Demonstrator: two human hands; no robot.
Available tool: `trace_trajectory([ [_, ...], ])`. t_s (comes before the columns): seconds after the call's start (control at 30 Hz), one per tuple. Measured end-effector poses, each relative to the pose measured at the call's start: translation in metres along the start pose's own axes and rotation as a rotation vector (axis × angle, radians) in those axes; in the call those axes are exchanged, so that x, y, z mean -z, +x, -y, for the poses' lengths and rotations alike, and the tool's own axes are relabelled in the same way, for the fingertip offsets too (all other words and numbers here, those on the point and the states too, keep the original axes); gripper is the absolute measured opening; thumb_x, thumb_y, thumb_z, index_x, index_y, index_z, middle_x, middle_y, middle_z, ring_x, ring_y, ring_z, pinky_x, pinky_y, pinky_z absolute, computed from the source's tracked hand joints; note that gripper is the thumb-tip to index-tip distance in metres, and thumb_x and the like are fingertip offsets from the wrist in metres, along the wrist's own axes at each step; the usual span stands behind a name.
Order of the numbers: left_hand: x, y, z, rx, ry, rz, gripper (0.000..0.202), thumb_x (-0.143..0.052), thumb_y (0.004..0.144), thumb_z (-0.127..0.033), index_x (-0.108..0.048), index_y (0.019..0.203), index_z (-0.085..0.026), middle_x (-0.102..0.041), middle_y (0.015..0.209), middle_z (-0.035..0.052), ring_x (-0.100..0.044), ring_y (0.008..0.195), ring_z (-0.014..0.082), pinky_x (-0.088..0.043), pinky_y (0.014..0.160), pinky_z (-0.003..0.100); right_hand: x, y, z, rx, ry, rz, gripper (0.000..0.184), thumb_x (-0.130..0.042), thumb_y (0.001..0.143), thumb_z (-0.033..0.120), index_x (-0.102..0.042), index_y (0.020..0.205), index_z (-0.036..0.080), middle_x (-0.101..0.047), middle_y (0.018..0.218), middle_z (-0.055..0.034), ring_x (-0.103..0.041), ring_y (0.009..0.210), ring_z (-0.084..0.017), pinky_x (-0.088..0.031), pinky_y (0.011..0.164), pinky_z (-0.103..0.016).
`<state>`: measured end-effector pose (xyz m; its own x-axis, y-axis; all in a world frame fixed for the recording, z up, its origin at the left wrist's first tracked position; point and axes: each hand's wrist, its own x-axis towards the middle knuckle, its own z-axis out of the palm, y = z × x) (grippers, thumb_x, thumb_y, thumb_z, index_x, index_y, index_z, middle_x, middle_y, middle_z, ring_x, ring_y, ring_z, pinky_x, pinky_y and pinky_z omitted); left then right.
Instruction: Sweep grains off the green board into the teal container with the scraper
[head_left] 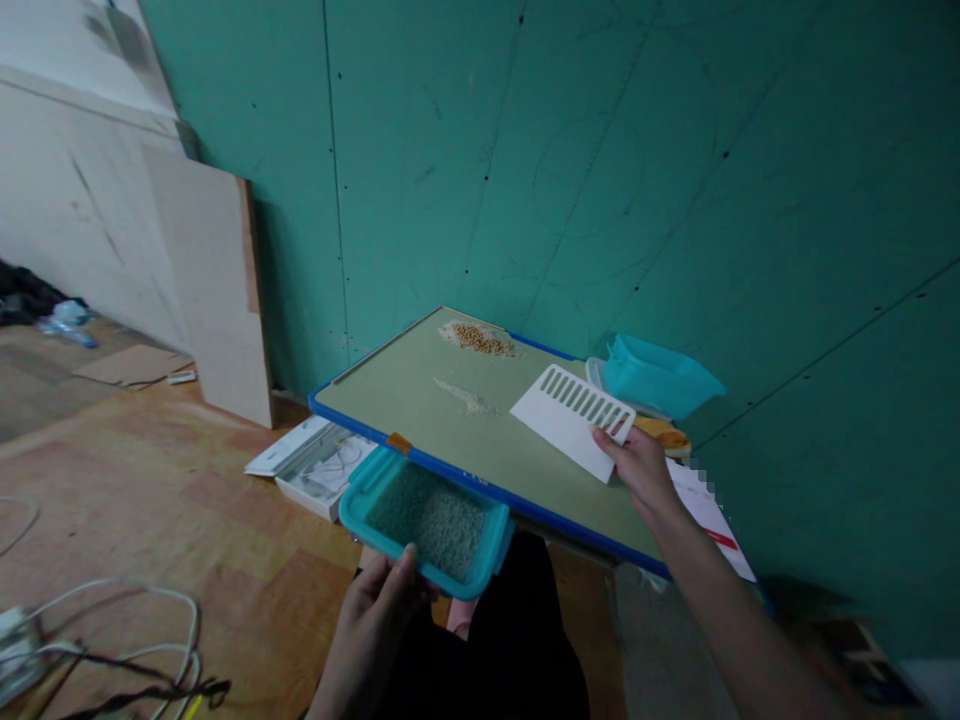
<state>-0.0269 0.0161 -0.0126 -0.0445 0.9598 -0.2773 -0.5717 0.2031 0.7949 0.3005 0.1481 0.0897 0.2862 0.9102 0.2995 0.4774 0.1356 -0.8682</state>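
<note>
Here, left hand [379, 603] gripping a teal tub [493, 553], right hand [645, 470] pinching a slotted white scraper [561, 424]

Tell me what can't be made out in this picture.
- Head view: some fingertips of the left hand, hidden beneath the blue tub.
- Head view: what the yellow thing is; the right hand covers part of it.
- Head view: the print on the white sheet, too small and blurred.
- Head view: the rest of the white block at lower left, cut off by the picture's edge.
</note>
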Motion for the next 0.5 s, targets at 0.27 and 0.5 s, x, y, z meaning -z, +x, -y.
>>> trace_trajectory([
  [0.27,-0.002,-0.001,-0.003,0.003,0.024,0.013,0.034,-0.075,0.076,-0.048,-0.067,0.067,-0.016,-0.066,0.061,0.0026,-0.06,0.059,0.0153,-0.047,0.058,0.025,-0.052,0.02,0.016,-0.188,0.12,0.106,0.043,-0.077,0.059,0.052,-0.068,0.08,0.015,-0.071,0.071,-0.0052,-0.064,0.066,-0.023,-0.048,0.058,-0.031],
  [0.5,-0.002,-0.002,-0.005,0.027,0.028,0.008,0.033,-0.075,0.076,-0.049,-0.067,0.069,-0.017,-0.067,0.062,0.0023,-0.06,0.058,0.0148,-0.047,0.056,0.024,-0.087,0.036,0.043,-0.296,0.205,0.251,0.04,-0.08,0.054,0.046,-0.064,0.075,0.017,-0.066,0.062,-0.002,-0.062,0.06,-0.02,-0.046,0.052,-0.028],
])
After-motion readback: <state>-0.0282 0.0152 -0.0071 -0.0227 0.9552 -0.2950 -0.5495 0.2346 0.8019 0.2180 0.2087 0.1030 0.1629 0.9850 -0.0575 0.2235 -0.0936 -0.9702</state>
